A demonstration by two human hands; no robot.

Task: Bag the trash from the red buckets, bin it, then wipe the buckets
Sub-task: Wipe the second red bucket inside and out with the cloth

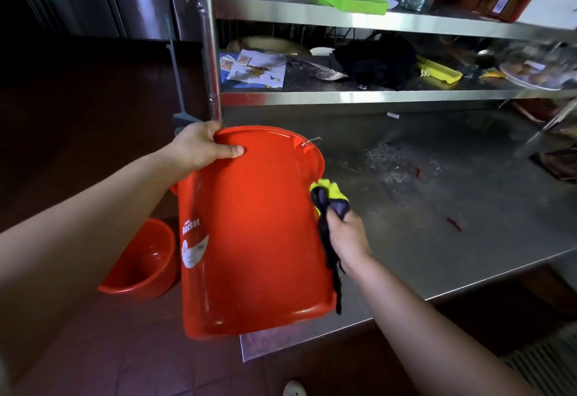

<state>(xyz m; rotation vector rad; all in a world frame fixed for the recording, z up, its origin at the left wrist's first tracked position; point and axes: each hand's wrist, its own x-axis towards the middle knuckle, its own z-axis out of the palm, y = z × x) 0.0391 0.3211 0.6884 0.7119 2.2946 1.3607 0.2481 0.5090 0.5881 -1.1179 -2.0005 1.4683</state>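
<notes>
A large red bucket (253, 233) is held tilted over the corner of the steel table, its outer wall facing me. My left hand (203, 145) grips its far rim, thumb on the outside. My right hand (346, 236) holds a bunched yellow and dark cloth (329, 198) against the bucket's right side. A white label shows on the bucket's left side. A second, smaller red bucket (143, 258) stands on the floor to the left, partly hidden behind the held one.
The steel table (437, 208) carries water spots and small red scraps. Above it, steel shelves (374, 95) hold papers, a black bag, green trays and a plate. A steel post (209, 52) rises behind the bucket. Red floor tiles (125, 348) lie below.
</notes>
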